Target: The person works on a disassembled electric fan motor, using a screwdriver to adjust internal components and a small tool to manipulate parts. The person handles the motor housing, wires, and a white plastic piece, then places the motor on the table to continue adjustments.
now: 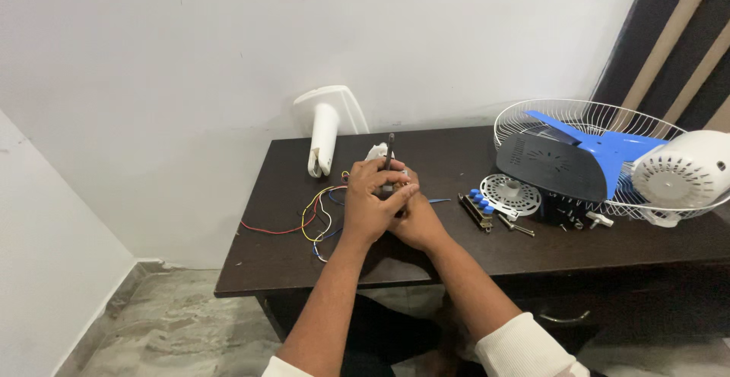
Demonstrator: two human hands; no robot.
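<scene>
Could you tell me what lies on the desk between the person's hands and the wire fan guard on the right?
In the head view, a switch strip with blue buttons, a round white vented disc and loose screws lie between the hands and the guard.

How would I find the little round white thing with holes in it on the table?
Start at the big wire fan guard on the right side of the dark table. Just left of its near edge lies the small white disc, flat on the tabletop. It is round with slots, unlike the strip of blue buttons beside it.
</scene>
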